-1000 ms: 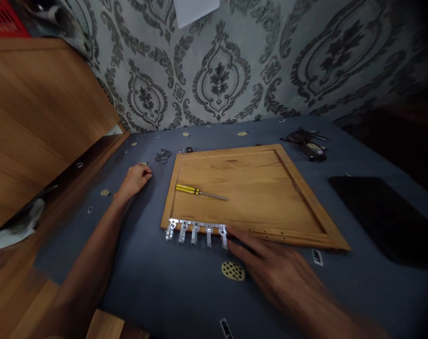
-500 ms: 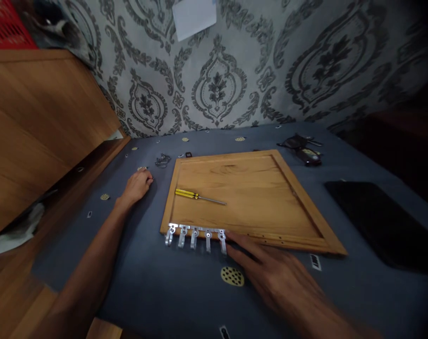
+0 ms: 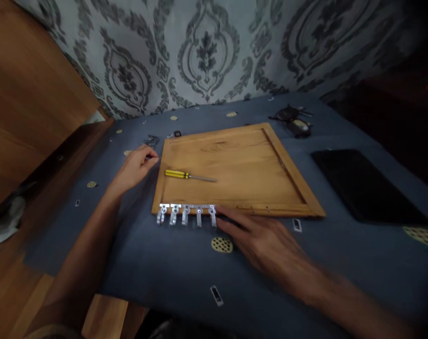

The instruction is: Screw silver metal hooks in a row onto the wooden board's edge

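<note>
A metal hook rail [image 3: 186,212] with several hooks lies along the near edge of a framed wooden panel [image 3: 235,160]. My right hand [image 3: 259,235] steadies the rail's right end, index finger and thumb against the last hook. Left of the panel, my left hand [image 3: 136,165] is closed in a pinch; a tiny thin piece that looks like a screw [image 3: 160,158] sticks out at the fingertips. A yellow-handled screwdriver [image 3: 178,174] rests on the panel, its tip pointing right. Small holes show in the panel's near edge, right of the rail.
A small heap of metal pieces [image 3: 151,140] lies behind my left hand. Dark keys with a fob [image 3: 295,121] lie at the back right, and a black flat slab [image 3: 365,188] on the right. Wooden furniture [image 3: 34,84] stands at the left; a patterned curtain or wall [image 3: 207,52] is behind.
My left hand has moved up and right, closer to the panel's left edge, with the small piece now showing at its fingertips. My right hand stays at the rail. The whole view has shifted.
</note>
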### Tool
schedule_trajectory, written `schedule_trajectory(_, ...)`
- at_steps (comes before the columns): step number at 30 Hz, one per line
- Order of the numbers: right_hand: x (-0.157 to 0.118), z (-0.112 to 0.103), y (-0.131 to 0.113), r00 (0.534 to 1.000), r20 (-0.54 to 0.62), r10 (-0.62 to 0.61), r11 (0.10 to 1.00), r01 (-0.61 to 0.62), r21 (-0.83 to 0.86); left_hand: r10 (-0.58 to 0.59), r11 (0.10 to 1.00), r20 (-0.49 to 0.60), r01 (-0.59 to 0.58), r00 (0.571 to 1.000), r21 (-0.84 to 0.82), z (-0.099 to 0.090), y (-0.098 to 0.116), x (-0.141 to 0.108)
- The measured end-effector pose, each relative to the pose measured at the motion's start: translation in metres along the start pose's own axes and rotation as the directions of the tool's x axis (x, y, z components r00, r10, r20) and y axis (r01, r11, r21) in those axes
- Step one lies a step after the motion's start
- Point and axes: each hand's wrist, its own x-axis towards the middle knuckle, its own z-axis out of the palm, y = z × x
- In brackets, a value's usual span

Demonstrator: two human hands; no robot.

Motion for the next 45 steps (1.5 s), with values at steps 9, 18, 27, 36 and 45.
schedule_trajectory(9,0.001,-0.005,-0.004,1.0,0.019,0.025,1.0,-0.025,0.0,0.32,0.925,0.209,-0.256,0.924,-0.282,-0.001,0.091,-0.026)
schedule_trajectory(18,0.002,-0.004,-0.004,1.0,0.028,0.012,1.0,-0.011,-0.017,0.481,0.865,0.436,-0.332,0.761,-0.376,-0.002,0.122,-0.025)
schedule_trajectory(27,0.002,-0.003,-0.005,1.0,0.008,-0.003,0.999,0.003,-0.038,0.455,0.89,0.555,-0.33,0.696,-0.316,0.001,0.122,-0.014)
schedule_trajectory(36,0.001,-0.003,-0.005,1.0,-0.015,-0.01,0.999,0.01,-0.04,0.437,0.899,0.592,-0.338,0.677,-0.277,0.002,0.124,-0.01)
schedule_trajectory(45,0.0,-0.004,-0.006,1.0,0.008,0.011,0.998,-0.01,-0.054,0.436,0.899,0.585,-0.351,0.684,-0.26,0.003,0.127,-0.013)
